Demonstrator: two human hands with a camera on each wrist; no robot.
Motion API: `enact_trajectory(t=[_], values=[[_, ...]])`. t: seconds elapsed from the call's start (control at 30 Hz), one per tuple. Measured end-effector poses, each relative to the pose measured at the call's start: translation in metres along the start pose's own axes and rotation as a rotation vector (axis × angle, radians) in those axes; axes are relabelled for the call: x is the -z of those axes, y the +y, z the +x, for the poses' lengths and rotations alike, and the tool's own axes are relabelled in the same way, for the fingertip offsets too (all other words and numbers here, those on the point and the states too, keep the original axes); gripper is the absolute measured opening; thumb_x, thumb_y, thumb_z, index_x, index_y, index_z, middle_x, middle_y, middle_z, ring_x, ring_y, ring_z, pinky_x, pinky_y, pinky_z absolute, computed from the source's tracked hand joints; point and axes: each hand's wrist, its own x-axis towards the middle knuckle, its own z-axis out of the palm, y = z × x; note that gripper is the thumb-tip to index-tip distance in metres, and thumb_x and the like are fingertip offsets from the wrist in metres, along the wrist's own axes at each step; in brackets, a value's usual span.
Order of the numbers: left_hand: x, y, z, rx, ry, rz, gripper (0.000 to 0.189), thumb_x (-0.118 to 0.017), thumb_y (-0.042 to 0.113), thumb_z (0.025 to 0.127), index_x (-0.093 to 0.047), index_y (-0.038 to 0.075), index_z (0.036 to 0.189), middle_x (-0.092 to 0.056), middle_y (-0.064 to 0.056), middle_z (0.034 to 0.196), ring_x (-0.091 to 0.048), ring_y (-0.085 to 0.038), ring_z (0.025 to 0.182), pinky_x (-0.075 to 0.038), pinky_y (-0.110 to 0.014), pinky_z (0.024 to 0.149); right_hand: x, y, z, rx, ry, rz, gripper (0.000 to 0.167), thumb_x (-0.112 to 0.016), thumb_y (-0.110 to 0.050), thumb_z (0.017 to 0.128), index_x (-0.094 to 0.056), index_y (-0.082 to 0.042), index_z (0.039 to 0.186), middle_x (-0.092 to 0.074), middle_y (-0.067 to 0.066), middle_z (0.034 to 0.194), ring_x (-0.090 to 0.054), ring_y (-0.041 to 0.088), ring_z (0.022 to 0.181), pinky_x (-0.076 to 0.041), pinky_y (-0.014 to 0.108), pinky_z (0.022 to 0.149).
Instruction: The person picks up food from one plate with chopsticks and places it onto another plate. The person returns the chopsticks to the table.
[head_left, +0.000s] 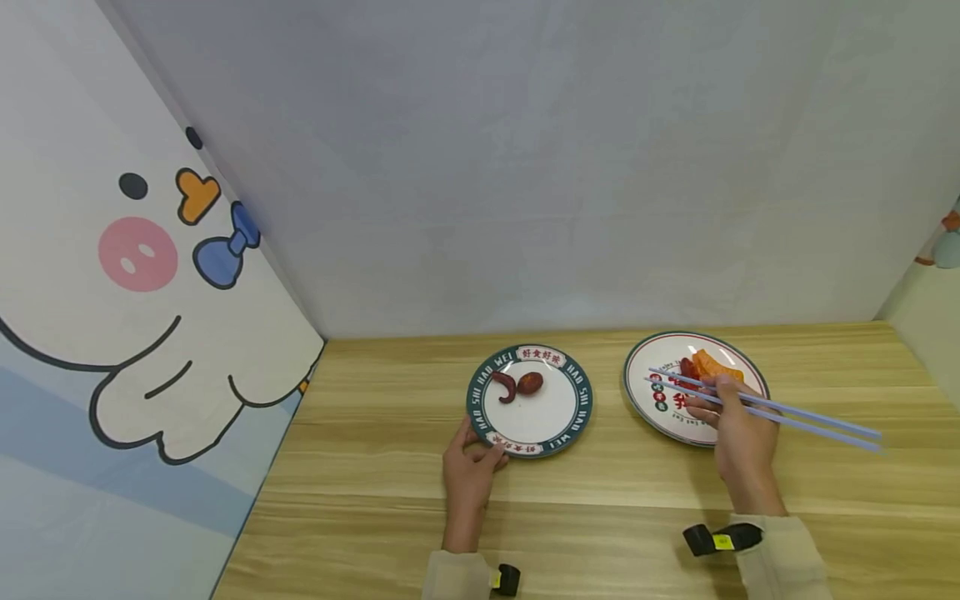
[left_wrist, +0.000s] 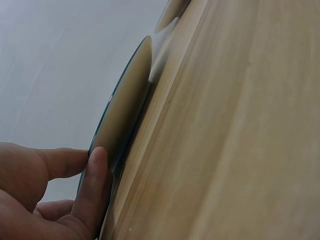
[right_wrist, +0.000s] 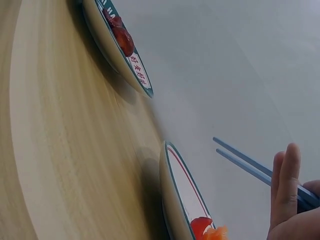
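Note:
My left hand point(head_left: 468, 475) grips the near-left rim of a white plate with a green lettered border point(head_left: 582, 402). In the left wrist view the thumb and fingers point(left_wrist: 95, 182) pinch its edge. On this plate lie a curved dark red piece of food point(head_left: 512, 388) and an oval reddish-brown one point(head_left: 530, 383). My right hand point(head_left: 746, 437) holds a pair of light blue chopsticks point(head_left: 817, 417), their tips over a second white plate with red print point(head_left: 643, 367). An orange piece of food point(head_left: 716, 365) and a red piece point(right_wrist: 199, 227) lie there, partly covered by hand and chopsticks.
Both plates stand on a wood-grain table point(head_left: 360, 467), a gap between them. A pale grey wall sheet point(head_left: 562, 183) closes off the back. At the left rises a panel with a cartoon figure point(head_left: 135, 333). Cameras are strapped at both wrists.

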Motion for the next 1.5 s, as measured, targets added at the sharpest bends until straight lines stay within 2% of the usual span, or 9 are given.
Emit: enact_trajectory(t=[0.4, 0.57, 0.63, 0.7, 0.83, 0.97, 1.1, 1.3, 1.5], values=[[0.0, 0.004, -0.004, 0.015, -0.001, 0.014, 0.078, -0.069, -0.017, 0.091, -0.036, -0.006, 0.16, -0.05, -0.024, 0.126, -0.063, -0.012, 0.08, -0.07, -0.025, 0.074, -0.012, 0.019, -0.009, 0.016, -0.127, -0.195, 0.031, -0.057, -0.012, 0.109, -0.078, -0.015, 0.088, -0.076, 0.003, 0.081, -0.075, 0.011, 0.065, -0.069, 0.024, 0.063], [-0.001, 0.005, -0.003, 0.029, 0.007, 0.025, 0.078, -0.069, -0.017, 0.091, -0.036, -0.006, 0.161, -0.05, -0.023, 0.126, -0.064, -0.012, 0.08, -0.07, -0.025, 0.074, -0.017, 0.028, -0.013, 0.028, -0.149, -0.223, 0.03, -0.057, -0.011, 0.109, -0.078, -0.013, 0.088, -0.077, 0.004, 0.082, -0.075, 0.011, 0.066, -0.069, 0.024, 0.063], [-0.001, 0.005, -0.004, 0.028, 0.008, 0.03, 0.078, -0.069, -0.017, 0.091, -0.036, -0.005, 0.161, -0.051, -0.023, 0.126, -0.064, -0.012, 0.08, -0.07, -0.025, 0.074, -0.018, 0.03, -0.014, 0.028, -0.163, -0.239, 0.027, -0.057, -0.011, 0.109, -0.078, -0.009, 0.093, -0.077, 0.003, 0.083, -0.075, 0.01, 0.067, -0.069, 0.023, 0.063], [-0.001, 0.006, -0.004, 0.026, 0.007, 0.032, 0.077, -0.069, -0.017, 0.092, -0.036, -0.005, 0.161, -0.051, -0.023, 0.126, -0.064, -0.012, 0.081, -0.07, -0.025, 0.075, -0.019, 0.033, -0.015, 0.027, -0.176, -0.267, 0.027, -0.056, -0.011, 0.11, -0.077, -0.011, 0.093, -0.076, 0.002, 0.085, -0.075, 0.01, 0.068, -0.069, 0.023, 0.064], [-0.001, 0.005, -0.003, 0.015, 0.001, 0.039, 0.077, -0.069, -0.016, 0.092, -0.035, -0.006, 0.16, -0.052, -0.023, 0.125, -0.064, -0.011, 0.08, -0.07, -0.024, 0.075, -0.022, 0.037, -0.016, 0.033, -0.205, -0.316, 0.023, -0.055, -0.011, 0.11, -0.074, 0.002, 0.106, -0.075, 0.004, 0.087, -0.075, 0.011, 0.071, -0.07, 0.025, 0.065], [-0.001, 0.005, -0.004, 0.008, -0.001, 0.046, 0.077, -0.068, -0.017, 0.092, -0.035, -0.007, 0.16, -0.052, -0.023, 0.125, -0.064, -0.011, 0.08, -0.07, -0.024, 0.074, -0.024, 0.041, -0.019, 0.057, -0.259, -0.386, 0.032, -0.051, -0.011, 0.112, -0.063, 0.018, 0.118, -0.074, 0.001, 0.083, -0.075, 0.009, 0.071, -0.07, 0.024, 0.068], [-0.001, 0.006, -0.004, 0.013, 0.0, 0.042, 0.078, -0.068, -0.017, 0.092, -0.035, -0.006, 0.161, -0.052, -0.023, 0.125, -0.064, -0.012, 0.08, -0.07, -0.024, 0.074, -0.026, 0.045, -0.021, 0.089, -0.307, -0.412, 0.034, -0.049, -0.009, 0.112, -0.06, 0.022, 0.12, -0.073, -0.004, 0.083, -0.076, 0.008, 0.073, -0.07, 0.024, 0.07], [-0.001, 0.007, -0.005, 0.017, 0.001, 0.038, 0.078, -0.068, -0.017, 0.091, -0.035, -0.005, 0.161, -0.052, -0.023, 0.125, -0.064, -0.012, 0.08, -0.07, -0.024, 0.074, -0.032, 0.05, -0.024, 0.112, -0.358, -0.39, 0.035, -0.051, -0.006, 0.111, -0.058, 0.026, 0.121, -0.07, -0.009, 0.085, -0.075, 0.008, 0.072, -0.07, 0.025, 0.068], [-0.001, 0.008, -0.005, 0.035, 0.007, 0.024, 0.078, -0.068, -0.017, 0.092, -0.035, -0.005, 0.161, -0.051, -0.023, 0.125, -0.063, -0.012, 0.081, -0.07, -0.025, 0.074, -0.04, 0.053, -0.028, 0.152, -0.393, -0.44, 0.034, -0.055, -0.007, 0.11, -0.061, 0.024, 0.122, -0.068, 0.002, 0.088, -0.074, 0.009, 0.07, -0.07, 0.026, 0.065]])
